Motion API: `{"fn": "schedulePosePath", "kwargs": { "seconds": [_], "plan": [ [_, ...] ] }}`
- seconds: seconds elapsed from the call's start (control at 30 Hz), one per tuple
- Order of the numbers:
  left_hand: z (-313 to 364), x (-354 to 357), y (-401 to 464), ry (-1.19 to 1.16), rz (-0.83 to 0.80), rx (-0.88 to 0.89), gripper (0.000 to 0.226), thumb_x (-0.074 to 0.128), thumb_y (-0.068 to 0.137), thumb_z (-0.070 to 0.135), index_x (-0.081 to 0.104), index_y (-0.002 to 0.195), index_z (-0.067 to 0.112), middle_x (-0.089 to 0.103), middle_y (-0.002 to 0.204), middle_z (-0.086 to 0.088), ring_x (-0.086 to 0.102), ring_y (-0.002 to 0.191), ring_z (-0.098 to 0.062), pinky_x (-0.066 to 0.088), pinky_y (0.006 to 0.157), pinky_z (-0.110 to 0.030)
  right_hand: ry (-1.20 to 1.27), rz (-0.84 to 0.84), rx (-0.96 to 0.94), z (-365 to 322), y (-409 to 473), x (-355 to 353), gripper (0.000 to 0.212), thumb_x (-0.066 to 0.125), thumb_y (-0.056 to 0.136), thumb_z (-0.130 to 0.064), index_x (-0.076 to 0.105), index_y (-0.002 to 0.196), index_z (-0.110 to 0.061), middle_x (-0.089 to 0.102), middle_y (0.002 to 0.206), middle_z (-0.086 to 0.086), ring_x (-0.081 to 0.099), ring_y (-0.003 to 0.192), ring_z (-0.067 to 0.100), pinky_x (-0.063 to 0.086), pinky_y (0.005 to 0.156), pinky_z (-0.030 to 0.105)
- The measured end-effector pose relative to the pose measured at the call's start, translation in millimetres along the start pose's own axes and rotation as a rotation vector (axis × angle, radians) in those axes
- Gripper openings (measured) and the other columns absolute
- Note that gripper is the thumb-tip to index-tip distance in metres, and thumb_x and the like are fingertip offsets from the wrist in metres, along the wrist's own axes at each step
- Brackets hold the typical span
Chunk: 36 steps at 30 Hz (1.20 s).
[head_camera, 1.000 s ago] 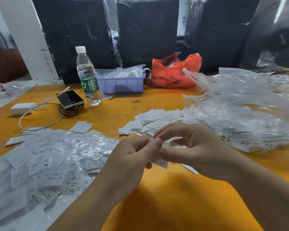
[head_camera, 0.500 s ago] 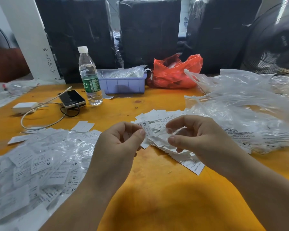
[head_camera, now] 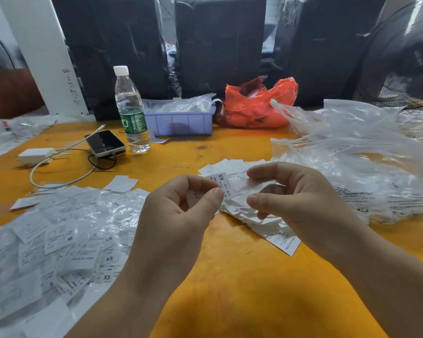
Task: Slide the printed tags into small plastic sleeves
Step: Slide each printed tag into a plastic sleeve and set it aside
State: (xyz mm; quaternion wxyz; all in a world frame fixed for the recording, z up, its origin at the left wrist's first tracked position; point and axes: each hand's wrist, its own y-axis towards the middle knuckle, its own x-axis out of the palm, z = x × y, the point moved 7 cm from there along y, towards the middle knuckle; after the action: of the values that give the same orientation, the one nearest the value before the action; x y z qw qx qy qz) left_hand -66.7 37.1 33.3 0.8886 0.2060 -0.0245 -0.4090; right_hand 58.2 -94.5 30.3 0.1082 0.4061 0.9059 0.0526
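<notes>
Left hand (head_camera: 181,211) pinches an XS tag (head_camera: 221,184); right hand (head_camera: 300,203) fingers curled around a clear sleeve (head_camera: 244,191), tag not in. Sleeved pile (head_camera: 59,240) large; loose tags (head_camera: 254,215) remain on counter (head_camera: 230,289).

Orange table (head_camera: 230,301): sleeved tags (head_camera: 47,240), loose tags (head_camera: 249,215), bottle (head_camera: 131,111), phone (head_camera: 105,143), purple tray (head_camera: 181,123).

white tag (head_camera: 222,184) (marked xs) pinched upright above loose tag pile (head_camera: 252,211)
</notes>
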Motion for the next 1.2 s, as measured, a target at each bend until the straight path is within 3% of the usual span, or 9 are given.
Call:
{"fn": "schedulePosePath", "kwargs": {
  "seconds": [0.07,0.17,0.27,0.47,0.67,0.8,0.87,1.0,1.2],
  "plan": [
    [6,1,-3,0.011,0.009,0.029,0.014,0.068,0.071,0.047,0.073,0.082,0.038,0.068,0.067,-0.003,0.06,0.063,-0.028,0.051,0.056,-0.042,0.022,0.008,0.002,0,0,-1,0.035,0.077,0.074,-0.001,0.069,0.104,-0.018,0.072,0.079,-0.004,0.066,0.061,0.015,0.052,0.065,0.023],
    [9,4,-5,0.009,-0.003,0.039,0.005,0.07,0.079,0.036,0.074,0.082,0.038,0.065,0.069,-0.012,0.055,0.065,-0.038,0.047,0.056,-0.051,0.037,0.009,-0.002,1,0,-1,0.036,0.077,0.074,-0.002,0.069,0.105,-0.018,0.072,0.079,-0.002,0.067,0.061,0.014,0.051,0.063,0.019],
    [6,6,-4,0.01,-0.017,0.025,0.011,0.069,0.082,0.028,0.075,0.084,0.038,0.061,0.07,-0.018,0.056,0.068,-0.037,0.047,0.058,-0.043,0.068,0.014,-0.009,0,0,-1,0.037,0.078,0.072,-0.002,0.069,0.104,-0.019,0.073,0.086,-0.001,0.066,0.061,0.015,0.052,0.064,0.02],
    [2,7,-4,0.029,-0.013,0.027,0.011,0.07,0.083,0.027,0.076,0.084,0.035,0.062,0.067,-0.012,0.06,0.065,-0.028,0.048,0.058,-0.029,0.141,-0.008,-0.027,-2,-1,3,0.051,0.077,0.054,-0.019,0.069,0.105,-0.017,0.073,0.088,0.0,0.067,0.064,0.017,0.052,0.063,0.02],
    [1,8,-5,0.068,0.015,0.041,0.021,0.069,0.087,0.02,0.076,0.08,0.038,0.067,0.067,-0.004,0.061,0.063,-0.023,0.051,0.059,-0.031,0.164,-0.008,-0.043,-5,-4,6,0.049,0.078,0.061,-0.007,0.067,0.107,-0.015,0.073,0.085,0.001,0.068,0.063,0.017,0.052,0.061,0.018],
    [-1,8,-5,0.074,0.007,0.017,0.023,0.066,0.089,0.017,0.074,0.085,0.038,0.069,0.073,-0.001,0.06,0.063,-0.025,0.052,0.059,-0.042,0.145,-0.003,-0.059,-7,-5,7,0.043,0.075,0.072,0.005,0.066,0.108,-0.017,0.072,0.081,0.0,0.068,0.064,0.014,0.051,0.061,0.016],
    [-3,9,-4,0.079,-0.009,0.006,0.026,0.066,0.09,0.015,0.069,0.091,0.041,0.071,0.075,0.006,0.062,0.06,-0.018,0.054,0.056,-0.036,0.137,-0.003,-0.065,-7,-6,7,0.043,0.075,0.073,0.005,0.065,0.108,-0.019,0.072,0.082,-0.001,0.068,0.067,0.014,0.052,0.062,0.018],
    [-7,12,-4,0.044,-0.056,-0.04,0.032,0.065,0.091,0.019,0.056,0.104,0.047,0.073,0.081,0.01,0.064,0.062,-0.008,0.054,0.057,-0.022,0.122,0.0,-0.073,-7,-6,7,0.043,0.078,0.07,-0.003,0.066,0.106,-0.022,0.072,0.087,0.002,0.068,0.071,0.016,0.054,0.065,0.022],
    [-8,18,-4,-0.023,-0.161,-0.088,0.017,0.06,0.093,0.014,0.066,0.093,0.03,0.074,0.076,0.006,0.062,0.057,-0.005,0.05,0.053,-0.017,0.129,0.008,-0.101,-8,-6,6,0.045,0.077,0.059,-0.022,0.069,0.103,-0.024,0.071,0.093,0.0,0.068,0.074,0.014,0.053,0.064,0.02]
  ]
}}
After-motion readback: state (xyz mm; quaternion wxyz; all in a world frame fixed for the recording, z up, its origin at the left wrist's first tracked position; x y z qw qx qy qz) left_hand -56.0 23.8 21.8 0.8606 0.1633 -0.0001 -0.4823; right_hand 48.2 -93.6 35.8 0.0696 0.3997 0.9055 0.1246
